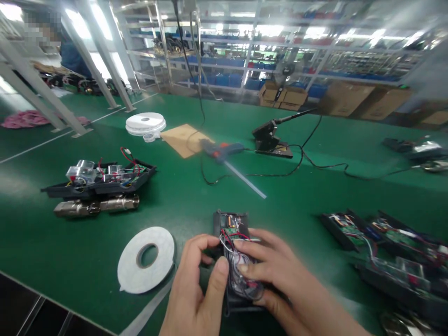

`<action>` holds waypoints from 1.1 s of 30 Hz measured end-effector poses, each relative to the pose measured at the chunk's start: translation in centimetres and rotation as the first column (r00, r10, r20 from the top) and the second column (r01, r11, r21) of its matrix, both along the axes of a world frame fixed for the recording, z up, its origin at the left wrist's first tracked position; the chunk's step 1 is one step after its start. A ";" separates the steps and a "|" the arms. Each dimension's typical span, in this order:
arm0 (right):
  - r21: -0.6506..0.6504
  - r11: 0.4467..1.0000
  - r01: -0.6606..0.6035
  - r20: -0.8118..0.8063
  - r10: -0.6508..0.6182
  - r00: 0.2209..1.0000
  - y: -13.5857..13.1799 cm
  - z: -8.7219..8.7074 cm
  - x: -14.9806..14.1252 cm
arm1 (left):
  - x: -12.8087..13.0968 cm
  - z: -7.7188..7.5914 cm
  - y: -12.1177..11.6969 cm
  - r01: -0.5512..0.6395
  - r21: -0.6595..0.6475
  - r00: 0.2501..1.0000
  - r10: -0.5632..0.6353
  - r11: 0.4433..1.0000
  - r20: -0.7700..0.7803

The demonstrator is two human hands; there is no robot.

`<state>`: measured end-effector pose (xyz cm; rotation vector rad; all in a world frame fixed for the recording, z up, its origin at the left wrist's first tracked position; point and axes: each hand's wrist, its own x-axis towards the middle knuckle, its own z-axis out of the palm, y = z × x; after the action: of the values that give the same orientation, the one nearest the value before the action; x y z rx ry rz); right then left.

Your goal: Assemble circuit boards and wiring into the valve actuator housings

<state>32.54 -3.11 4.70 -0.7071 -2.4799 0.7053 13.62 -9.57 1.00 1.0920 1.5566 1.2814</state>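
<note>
A black plastic housing point(241, 309) lies before me on the green table, its open side up. Inside it are a green circuit board point(231, 230) and a bundle of thin wires point(241, 261), with clear plastic partly covered by my fingers. My left hand point(196, 284) grips the housing's left side, thumb and forefinger close to the wires. From the right, my right hand point(280, 268) holds the housing, its fingers pressing on the wire bundle. The undersides of both grips are hidden.
A roll of white tape point(128, 261) lies left of my hands. A glue gun point(224, 150) rests on cardboard point(180, 140) with its cord behind. Left stands another opened assembly point(105, 184); more housings point(392, 280) lie right. A black stand point(269, 140) is farther back.
</note>
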 end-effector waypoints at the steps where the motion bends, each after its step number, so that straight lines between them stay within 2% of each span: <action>1: 0.005 1.000 0.001 -0.004 -0.001 1.000 -0.2 -0.1 0.1 | 0.1 0.0 0.0 -0.011 -0.024 1.000 0.011 1.000 0.008; 5: -0.003 1.000 0.015 0.009 -0.015 1.000 -0.8 -1.2 0.7 | 0.8 -0.3 -0.5 -0.117 -0.046 0.993 0.115 0.992 -0.040; 9: -0.092 0.993 0.073 0.053 -0.068 0.996 -1.3 -2.0 0.9 | 1.7 -0.3 -1.0 -0.093 -0.073 0.996 0.093 0.993 -0.014; 15: -0.114 0.978 0.175 -0.144 -0.190 0.971 -2.3 -2.4 0.2 | 2.3 0.9 -0.7 -0.052 -0.105 0.982 0.070 0.993 0.174; 20: -0.183 0.969 0.166 -0.284 -0.214 0.935 -2.5 -3.2 -0.4 | 3.1 0.8 -0.5 -0.079 -0.113 0.987 0.094 0.990 0.130; 25: -0.293 0.951 0.100 -0.405 -0.219 0.888 -2.2 -3.3 -0.2 | 2.6 0.1 -0.4 -0.103 -0.141 0.975 0.129 0.985 0.182; 28: -0.329 0.940 0.094 -0.418 -0.234 0.878 -2.3 -3.2 -0.2 | 2.4 0.4 -0.4 -0.078 -0.177 0.973 0.113 0.981 0.200; 33: -0.345 0.930 0.126 -0.449 -0.281 0.848 -2.7 -3.5 -0.8 | 3.6 1.2 -0.3 -0.129 -0.130 0.976 0.149 0.983 0.161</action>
<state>31.69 -5.77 1.20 -0.7739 -1.8168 1.0495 17.20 -9.85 2.17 0.7890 1.5802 1.3202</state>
